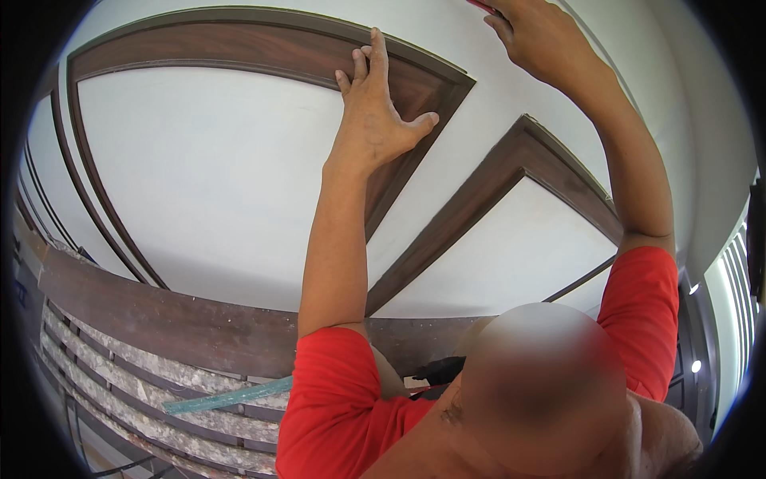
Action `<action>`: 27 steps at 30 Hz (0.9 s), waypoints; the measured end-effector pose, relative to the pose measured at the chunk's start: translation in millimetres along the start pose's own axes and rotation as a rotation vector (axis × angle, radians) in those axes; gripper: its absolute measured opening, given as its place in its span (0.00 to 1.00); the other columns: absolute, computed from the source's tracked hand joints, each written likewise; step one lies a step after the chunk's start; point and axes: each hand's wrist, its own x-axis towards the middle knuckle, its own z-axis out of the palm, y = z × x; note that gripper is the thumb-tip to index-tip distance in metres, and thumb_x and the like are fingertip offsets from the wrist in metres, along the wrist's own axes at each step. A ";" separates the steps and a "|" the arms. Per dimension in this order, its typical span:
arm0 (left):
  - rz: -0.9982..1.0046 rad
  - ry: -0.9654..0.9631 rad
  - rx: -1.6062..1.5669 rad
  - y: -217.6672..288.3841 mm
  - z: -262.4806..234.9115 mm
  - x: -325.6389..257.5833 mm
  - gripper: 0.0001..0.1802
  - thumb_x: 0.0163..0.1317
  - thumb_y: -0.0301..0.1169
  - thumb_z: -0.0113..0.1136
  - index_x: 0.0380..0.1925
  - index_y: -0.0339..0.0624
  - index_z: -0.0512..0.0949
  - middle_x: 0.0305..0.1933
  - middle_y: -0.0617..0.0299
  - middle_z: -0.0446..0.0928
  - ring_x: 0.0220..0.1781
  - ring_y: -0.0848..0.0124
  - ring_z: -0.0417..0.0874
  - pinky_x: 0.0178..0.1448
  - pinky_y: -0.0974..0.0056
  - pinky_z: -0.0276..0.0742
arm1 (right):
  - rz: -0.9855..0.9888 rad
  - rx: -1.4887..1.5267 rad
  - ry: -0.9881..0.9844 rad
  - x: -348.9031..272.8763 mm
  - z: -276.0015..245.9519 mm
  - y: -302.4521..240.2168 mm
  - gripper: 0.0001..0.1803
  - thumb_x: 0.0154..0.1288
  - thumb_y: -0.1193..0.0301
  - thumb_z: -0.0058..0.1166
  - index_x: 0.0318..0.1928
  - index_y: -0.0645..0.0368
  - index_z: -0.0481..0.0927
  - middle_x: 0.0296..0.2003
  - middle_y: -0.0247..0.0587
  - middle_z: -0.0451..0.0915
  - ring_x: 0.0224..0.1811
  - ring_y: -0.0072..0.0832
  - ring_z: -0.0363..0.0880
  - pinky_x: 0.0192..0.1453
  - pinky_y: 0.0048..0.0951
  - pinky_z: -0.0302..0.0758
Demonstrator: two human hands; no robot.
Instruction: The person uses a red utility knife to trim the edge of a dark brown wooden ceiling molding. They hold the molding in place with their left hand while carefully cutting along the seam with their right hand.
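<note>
My left hand [373, 120] is raised with its fingers stretched out and the thumb spread to the side. It lies over the upper right part of a dark brown wooden frame [231, 41] around a white panel, fingertips at its top moulding; firm contact cannot be made out. Higher up and to the right, my right hand [550, 40] is closed around a thin red thing [481, 6]. The top edge of the picture cuts off most of that thing, so its kind does not show. Both arms have red short sleeves.
A second brown wooden frame [479, 203] sits on the white surface to the right. Below runs a dark brown board [159, 295], with worn, stained slats [136, 387] beside it. A teal strip [227, 397] lies across the slats. Bright striped light shows at the far right.
</note>
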 end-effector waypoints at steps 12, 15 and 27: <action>0.015 0.019 -0.012 1.3 1.3 1.4 0.73 0.47 0.40 0.79 0.82 0.36 0.35 0.78 0.21 0.51 0.85 0.36 0.43 0.85 0.37 0.29 | 0.002 -0.069 0.029 -23.5 0.3 16.3 0.20 0.78 0.65 0.50 0.64 0.57 0.76 0.36 0.58 0.86 0.37 0.54 0.85 0.44 0.53 0.79; 0.005 0.020 -0.013 2.0 2.4 2.1 0.73 0.47 0.40 0.79 0.82 0.36 0.36 0.78 0.19 0.51 0.85 0.36 0.43 0.85 0.37 0.29 | -0.020 -0.015 0.061 -22.3 -0.5 15.1 0.19 0.78 0.65 0.49 0.63 0.58 0.77 0.35 0.58 0.86 0.37 0.54 0.85 0.44 0.54 0.78; 0.024 0.040 -0.017 -0.9 6.5 1.6 0.72 0.47 0.40 0.79 0.82 0.37 0.37 0.77 0.19 0.52 0.85 0.34 0.44 0.85 0.36 0.30 | -0.114 0.031 0.118 9.5 6.9 1.0 0.17 0.76 0.66 0.51 0.58 0.61 0.78 0.36 0.62 0.85 0.40 0.58 0.84 0.47 0.56 0.78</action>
